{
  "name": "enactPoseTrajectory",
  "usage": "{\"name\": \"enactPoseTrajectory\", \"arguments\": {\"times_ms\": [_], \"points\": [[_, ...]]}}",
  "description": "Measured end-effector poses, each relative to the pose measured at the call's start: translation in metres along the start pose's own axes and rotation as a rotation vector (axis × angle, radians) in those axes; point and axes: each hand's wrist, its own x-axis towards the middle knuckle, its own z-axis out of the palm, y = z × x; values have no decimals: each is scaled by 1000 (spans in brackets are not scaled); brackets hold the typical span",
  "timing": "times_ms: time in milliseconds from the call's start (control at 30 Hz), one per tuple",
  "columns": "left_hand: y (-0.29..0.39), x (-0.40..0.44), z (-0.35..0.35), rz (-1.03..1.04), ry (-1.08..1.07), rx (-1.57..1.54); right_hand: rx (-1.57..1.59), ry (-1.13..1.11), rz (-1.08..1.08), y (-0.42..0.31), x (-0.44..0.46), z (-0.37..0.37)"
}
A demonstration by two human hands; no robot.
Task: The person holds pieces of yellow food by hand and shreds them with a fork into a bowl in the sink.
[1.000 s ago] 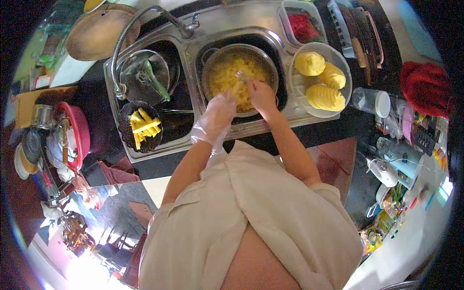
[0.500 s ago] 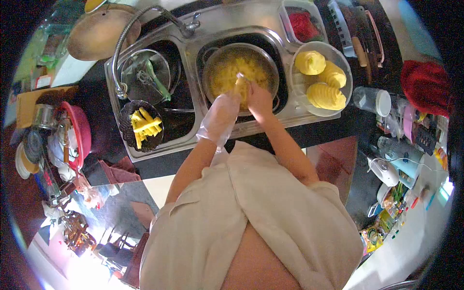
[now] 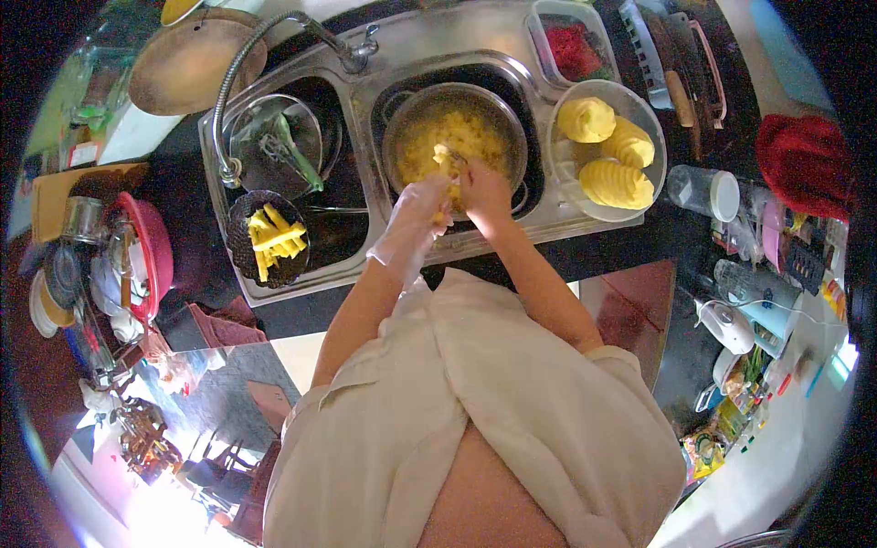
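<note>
Over a metal pot [image 3: 395,173] in the right sink basin, my left hand [image 3: 411,217], in a clear plastic glove, is closed round a piece of pineapple [image 3: 442,157]. Its pale tip points up and away from me. My bare right hand [image 3: 485,194] is closed against that piece's right side; a small tool may be in its fingers, but I cannot make it out. Yellow chopped pineapple [image 3: 466,132] covers the pot's bottom. To the right, a clear round bowl [image 3: 568,199] holds three peeled pineapples [image 3: 618,183]. Pineapple sticks [image 3: 276,236] lie in a black dish [image 3: 239,239] at the left.
The left basin holds a glass lid [image 3: 251,137] and a green-handled utensil [image 3: 297,157]. A curved faucet [image 3: 224,110] arches over it. Behind the bowl stands a plastic box [image 3: 539,55] with red contents. A clear jar [image 3: 694,190] lies on the right counter.
Both hands have shifted slightly, the left one down and to the left. The pineapple piece has turned and more of it shows between the hands.
</note>
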Motion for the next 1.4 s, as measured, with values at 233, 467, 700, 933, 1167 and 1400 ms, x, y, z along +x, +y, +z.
{"name": "enactPoseTrajectory", "arguments": {"times_ms": [233,467,700,933,1167,1400], "points": [[17,-8,-3,-2,57,241,-57,-66,-90,0,-10,-14],[9,-11,9,97,2,235,-83,-48,-129,7,6,-12],[-24,24,-27,510,-56,1041,-108,-99,-101,1,-6,-5],[2,-1,-9,1089,172,2169,-50,-140,-138,-2,0,-9],[-14,18,-4,943,234,1865,-48,-83,-98,-5,7,-2],[-32,34,-23,939,149,1852,-62,-181,51,-7,23,-24]]}}
